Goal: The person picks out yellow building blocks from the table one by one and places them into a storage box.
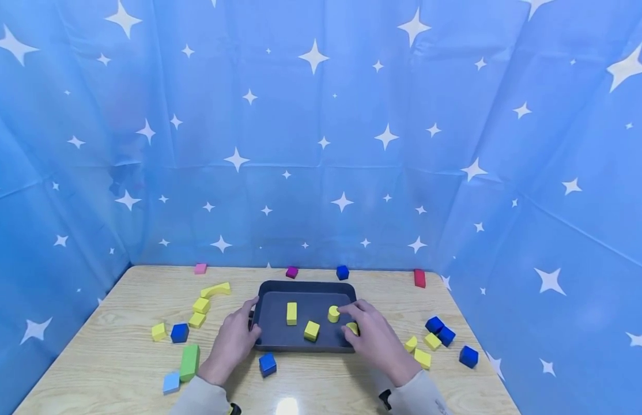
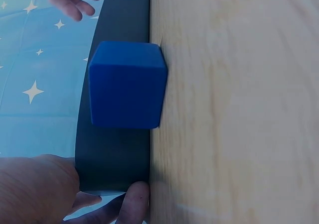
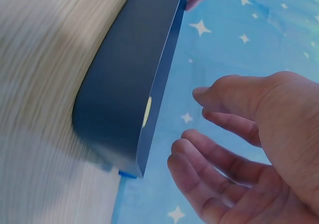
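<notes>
A dark rectangular tray (image 1: 279, 347) lies on the table. Inside it are an upright yellow rectangular block (image 1: 291, 313), a yellow cube (image 1: 312, 331) and a yellow cylinder (image 1: 333, 314). Another yellow block (image 1: 352, 328) is partly hidden by my right hand (image 1: 375, 340). That hand hovers over the tray's right end, thumb and fingers apart, its index fingertip near the cylinder. In the right wrist view nothing sits between the fingers. My left hand (image 1: 233, 340) holds the tray's left end, a fingertip (image 2: 134, 201) low against it. A blue cube (image 2: 127, 84) stands by the front wall.
On the left lie several yellow blocks (image 1: 201, 305), a blue cube (image 1: 179, 332), a green block (image 1: 189, 362) and a light blue block (image 1: 172, 382). Blue cubes (image 1: 468, 356) and yellow pieces (image 1: 422, 358) lie right. Behind the tray are pink, magenta, blue and red blocks (image 1: 419, 278).
</notes>
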Demonstrator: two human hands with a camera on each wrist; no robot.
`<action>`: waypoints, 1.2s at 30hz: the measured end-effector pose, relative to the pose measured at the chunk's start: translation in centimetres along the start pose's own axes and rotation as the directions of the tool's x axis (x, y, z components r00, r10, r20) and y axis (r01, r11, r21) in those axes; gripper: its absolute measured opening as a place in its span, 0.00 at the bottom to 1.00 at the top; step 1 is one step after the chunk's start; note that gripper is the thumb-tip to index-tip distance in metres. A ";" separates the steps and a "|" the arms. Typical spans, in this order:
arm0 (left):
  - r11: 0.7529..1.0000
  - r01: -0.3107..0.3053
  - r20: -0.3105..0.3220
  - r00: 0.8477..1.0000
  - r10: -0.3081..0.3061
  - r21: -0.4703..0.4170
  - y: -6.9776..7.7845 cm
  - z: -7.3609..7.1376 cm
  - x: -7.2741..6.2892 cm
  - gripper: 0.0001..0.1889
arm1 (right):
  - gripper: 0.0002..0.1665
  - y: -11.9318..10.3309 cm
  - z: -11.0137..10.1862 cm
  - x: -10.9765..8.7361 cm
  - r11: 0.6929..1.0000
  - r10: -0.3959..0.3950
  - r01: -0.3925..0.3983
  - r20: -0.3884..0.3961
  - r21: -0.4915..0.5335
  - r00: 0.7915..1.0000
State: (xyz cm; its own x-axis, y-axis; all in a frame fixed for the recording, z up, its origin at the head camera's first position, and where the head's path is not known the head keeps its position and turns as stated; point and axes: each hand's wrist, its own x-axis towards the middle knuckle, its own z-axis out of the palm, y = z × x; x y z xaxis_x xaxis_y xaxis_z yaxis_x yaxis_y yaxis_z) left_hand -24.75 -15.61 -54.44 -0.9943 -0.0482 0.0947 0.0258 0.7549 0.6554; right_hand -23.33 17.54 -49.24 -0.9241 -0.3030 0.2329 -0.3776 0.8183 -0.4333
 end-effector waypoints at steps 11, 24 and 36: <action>1.000 -0.009 -0.007 1.000 0.009 0.006 0.4 -0.3 0.6 0.38 | 0.23 2.9 -2.0 -1.3 0.999 0.050 -0.050 -0.120 0.008 0.992; 1.000 0.015 -0.005 1.000 -0.015 0.001 0.1 -0.1 0.5 0.39 | 0.21 6.9 -4.0 -2.9 0.978 0.201 -0.205 -0.087 -0.033 0.976; 1.000 0.008 -0.014 1.000 -0.008 0.017 -0.2 0.5 0.3 0.39 | 0.19 10.5 -4.1 -4.4 0.963 0.252 -0.250 0.003 -0.099 0.968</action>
State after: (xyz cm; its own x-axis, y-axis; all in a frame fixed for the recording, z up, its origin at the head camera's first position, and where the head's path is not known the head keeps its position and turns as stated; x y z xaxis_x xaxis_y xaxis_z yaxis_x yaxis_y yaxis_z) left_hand -25.09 -15.40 -54.91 -0.9930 -0.0630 0.1001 0.0162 0.7657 0.6430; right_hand -23.01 29.48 -51.23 -0.9895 -0.0884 0.1140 -0.1263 0.9125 -0.3892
